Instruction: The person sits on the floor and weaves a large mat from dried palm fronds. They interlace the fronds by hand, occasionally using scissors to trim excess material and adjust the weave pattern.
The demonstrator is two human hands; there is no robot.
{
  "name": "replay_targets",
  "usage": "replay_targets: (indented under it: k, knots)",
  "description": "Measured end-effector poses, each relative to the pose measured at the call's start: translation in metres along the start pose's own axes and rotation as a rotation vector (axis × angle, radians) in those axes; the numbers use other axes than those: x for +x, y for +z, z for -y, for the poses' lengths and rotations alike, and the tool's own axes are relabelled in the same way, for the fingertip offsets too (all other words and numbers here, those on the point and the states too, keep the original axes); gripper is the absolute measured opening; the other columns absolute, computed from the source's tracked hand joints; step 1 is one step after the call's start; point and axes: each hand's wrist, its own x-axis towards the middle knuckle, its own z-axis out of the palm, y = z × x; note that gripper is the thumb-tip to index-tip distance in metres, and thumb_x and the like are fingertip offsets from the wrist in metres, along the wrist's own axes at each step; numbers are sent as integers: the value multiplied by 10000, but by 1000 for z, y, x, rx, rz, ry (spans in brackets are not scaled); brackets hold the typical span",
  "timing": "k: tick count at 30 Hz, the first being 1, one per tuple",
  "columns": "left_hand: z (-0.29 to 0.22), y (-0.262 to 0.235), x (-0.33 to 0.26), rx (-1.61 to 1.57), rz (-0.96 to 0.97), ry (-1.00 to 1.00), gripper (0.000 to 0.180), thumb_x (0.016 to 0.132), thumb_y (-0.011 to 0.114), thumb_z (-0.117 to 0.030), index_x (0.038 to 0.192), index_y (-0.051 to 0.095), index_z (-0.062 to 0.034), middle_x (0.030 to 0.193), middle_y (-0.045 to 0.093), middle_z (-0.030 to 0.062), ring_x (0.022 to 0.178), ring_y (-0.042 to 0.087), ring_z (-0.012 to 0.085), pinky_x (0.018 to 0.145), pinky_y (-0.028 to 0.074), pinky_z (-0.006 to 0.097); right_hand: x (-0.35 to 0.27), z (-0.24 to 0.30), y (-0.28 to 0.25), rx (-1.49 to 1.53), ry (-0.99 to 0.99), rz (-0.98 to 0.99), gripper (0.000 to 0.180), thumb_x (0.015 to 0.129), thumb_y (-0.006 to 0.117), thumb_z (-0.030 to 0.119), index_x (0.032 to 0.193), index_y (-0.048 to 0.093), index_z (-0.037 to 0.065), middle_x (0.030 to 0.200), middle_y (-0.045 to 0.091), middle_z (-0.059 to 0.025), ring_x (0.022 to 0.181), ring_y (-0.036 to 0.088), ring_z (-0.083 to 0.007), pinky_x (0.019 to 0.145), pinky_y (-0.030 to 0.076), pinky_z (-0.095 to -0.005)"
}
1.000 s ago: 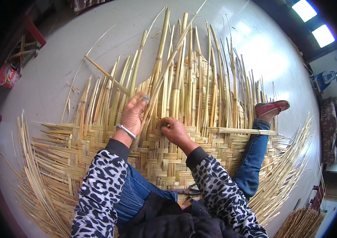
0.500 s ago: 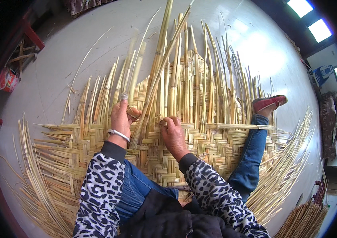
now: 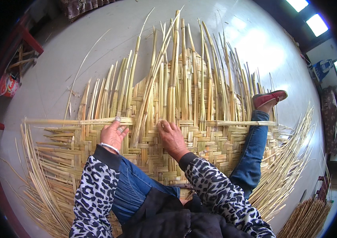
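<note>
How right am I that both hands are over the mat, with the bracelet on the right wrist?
Not quite: the head view shows the bracelet on the left wrist, not the right. The left hand and the right hand are indeed both over the mat.

A smooth grey floor [image 3: 77,37] spreads across the room, catching a pale glare. At far left stands a red wooden frame [image 3: 30,42], with a red package [image 3: 8,85] below it. Patterned cloth [image 3: 82,7] hangs at the upper left edge. At right are a bright window pane [image 3: 316,25], a blue-and-white bag [image 3: 322,70] and brown patterned fabric [image 3: 332,119].
</note>
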Motion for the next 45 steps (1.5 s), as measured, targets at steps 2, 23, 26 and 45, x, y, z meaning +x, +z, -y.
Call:
replay_targets:
  k: [2, 23, 26, 45]
  knots:
    - [2, -1, 5, 20, -4, 4, 314, 923, 689, -204, 1129, 560, -4, 1061, 572, 110, 947, 604, 275, 822, 566, 407, -3, 0, -1, -45, -26, -7, 386, 843, 547, 100, 1222, 555, 27, 1229, 516, -106, 1109, 532, -257, 883, 462, -368]
    - [-42, -96, 25, -190, -3, 89, 173, 967, 606, -241, 1055, 612, -92, 927, 635, 43, 844, 620, 189, 693, 532, 326, 93, 87, -29, 448, -81, 64, 292, 908, 572, 156, 1161, 595, 11, 1135, 632, -163, 1001, 624, -351, 857, 511, -430]
    - [-51, -95, 31, -123, 260, 124, 190, 986, 575, -233, 1106, 630, -97, 911, 643, 9, 815, 615, 130, 672, 517, 296, 114, 93, -29, 384, 50, 308, 229, 899, 606, 233, 1037, 634, 53, 1046, 630, -137, 930, 646, -338, 812, 526, -450]
    - [-77, 30, 160, 1622, 110, 315, 524, 795, 717, -393, 1097, 679, 33, 1111, 668, 268, 1075, 644, 377, 916, 500, 423, 119, 85, -13, 570, 463, 131, 213, 829, 655, 239, 913, 648, 44, 736, 668, -207, 731, 671, -381, 683, 526, -467]
